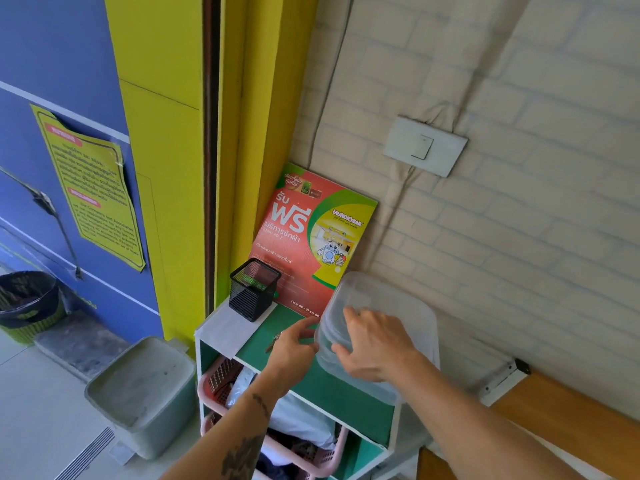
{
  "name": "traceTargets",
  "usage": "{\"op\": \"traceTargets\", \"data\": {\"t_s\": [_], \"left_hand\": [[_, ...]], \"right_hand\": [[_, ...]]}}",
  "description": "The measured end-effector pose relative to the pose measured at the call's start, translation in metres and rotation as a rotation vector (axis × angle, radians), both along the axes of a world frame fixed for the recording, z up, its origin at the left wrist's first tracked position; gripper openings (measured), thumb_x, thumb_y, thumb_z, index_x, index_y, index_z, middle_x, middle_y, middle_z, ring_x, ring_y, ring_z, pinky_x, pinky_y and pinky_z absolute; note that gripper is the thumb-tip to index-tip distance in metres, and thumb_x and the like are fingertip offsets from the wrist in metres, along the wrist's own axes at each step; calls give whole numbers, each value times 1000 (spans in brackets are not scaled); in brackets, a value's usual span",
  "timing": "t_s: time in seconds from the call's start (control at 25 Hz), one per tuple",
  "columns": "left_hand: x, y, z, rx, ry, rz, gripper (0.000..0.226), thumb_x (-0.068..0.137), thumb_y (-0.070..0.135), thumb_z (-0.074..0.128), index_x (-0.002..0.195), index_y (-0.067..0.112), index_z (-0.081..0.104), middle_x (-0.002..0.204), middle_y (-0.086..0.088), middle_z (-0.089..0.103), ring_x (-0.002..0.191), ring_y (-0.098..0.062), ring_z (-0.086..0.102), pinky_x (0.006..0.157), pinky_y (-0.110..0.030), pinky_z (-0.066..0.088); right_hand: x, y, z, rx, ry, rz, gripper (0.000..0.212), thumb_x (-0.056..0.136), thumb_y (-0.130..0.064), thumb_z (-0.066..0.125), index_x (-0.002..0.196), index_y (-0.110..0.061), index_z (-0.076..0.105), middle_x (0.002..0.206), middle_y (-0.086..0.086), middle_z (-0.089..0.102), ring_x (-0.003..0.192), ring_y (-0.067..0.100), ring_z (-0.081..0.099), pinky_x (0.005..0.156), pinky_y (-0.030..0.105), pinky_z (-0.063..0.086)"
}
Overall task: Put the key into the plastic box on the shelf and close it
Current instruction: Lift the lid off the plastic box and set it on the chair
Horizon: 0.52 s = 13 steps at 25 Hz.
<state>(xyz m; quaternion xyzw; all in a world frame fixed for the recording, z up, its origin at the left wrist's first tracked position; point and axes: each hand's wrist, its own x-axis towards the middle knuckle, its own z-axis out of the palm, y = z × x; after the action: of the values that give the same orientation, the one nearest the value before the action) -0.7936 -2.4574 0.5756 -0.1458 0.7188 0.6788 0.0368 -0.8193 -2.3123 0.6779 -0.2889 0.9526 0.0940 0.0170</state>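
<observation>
A clear plastic box point(398, 306) with its lid on stands at the right of the green shelf top point(329, 386). My right hand point(374, 344) lies on the lid, with the thumb and fingers curled over the lid's left edge. My left hand point(294, 344) reaches in from the left, and its thumb and fingertips pinch the box's left edge. A small metal key point(271, 344) lies on the green surface just left of my left hand, partly hidden behind it.
A black mesh pen holder point(254, 289) stands at the shelf's back left on a white sheet. A red and green poster point(311, 237) leans against the wall behind. Pink baskets point(218, 379) fill the compartments below. A grey bin point(145, 393) stands left of the shelf.
</observation>
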Motion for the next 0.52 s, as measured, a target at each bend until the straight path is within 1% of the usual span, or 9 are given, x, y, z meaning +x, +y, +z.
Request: {"op": "traceTargets", "data": {"t_s": [0.04,0.12,0.2,0.28,0.36,0.4,0.44,0.52], "left_hand": [[-1,0,3,-38,19,37,49,82,2,51,123,28,60,111,6,69,68,-10,64,53,-19,47],[-5,0,10,-124,54,126,46,81,2,48,118,25,62,111,5,69,82,-14,67,60,-21,47],[-11,0,18,-174,95,179,44,83,0,45,116,23,63,112,0,70,92,-17,66,66,-22,50],[-18,3,26,-261,146,166,41,86,5,45,121,21,61,119,-2,67,102,-19,63,81,-30,52],[-22,9,33,-405,199,79,41,90,12,45,130,18,55,130,-2,60,113,-22,58,97,-36,47],[-24,13,35,-472,214,19,44,91,15,45,135,18,49,135,-3,55,118,-23,54,101,-38,44],[-25,17,37,-515,217,-40,48,92,19,44,140,18,43,140,-5,50,124,-25,50,104,-38,40],[-28,23,38,-544,197,-138,57,93,25,43,147,17,30,150,-7,40,134,-26,40,111,-39,32]], "right_hand": [[3,-1,-3,-21,-13,-13,46,91,-49,43,119,-13,49,117,14,60,107,37,58,84,44,47],[7,2,-6,-88,-36,-54,45,94,-48,40,123,-15,49,123,13,57,112,36,55,87,45,46],[5,11,-7,-185,-55,-123,50,96,-48,39,134,-16,46,133,10,51,120,33,49,93,45,45],[-1,30,-9,-314,-59,-226,52,97,-47,40,141,-18,40,141,7,45,127,30,43,99,44,43],[-7,56,-14,-440,-61,-390,54,97,-44,44,145,-19,34,147,8,38,134,30,36,104,45,40],[-10,70,-19,-501,-76,-513,58,96,-43,46,147,-19,30,150,10,35,136,31,34,106,46,38],[-12,83,-25,-574,-113,-657,62,95,-42,48,149,-19,27,152,13,33,137,33,34,107,47,37],[-12,103,-35,-770,-214,-882,66,93,-41,53,148,-15,27,149,17,38,132,37,42,106,49,40]]}}
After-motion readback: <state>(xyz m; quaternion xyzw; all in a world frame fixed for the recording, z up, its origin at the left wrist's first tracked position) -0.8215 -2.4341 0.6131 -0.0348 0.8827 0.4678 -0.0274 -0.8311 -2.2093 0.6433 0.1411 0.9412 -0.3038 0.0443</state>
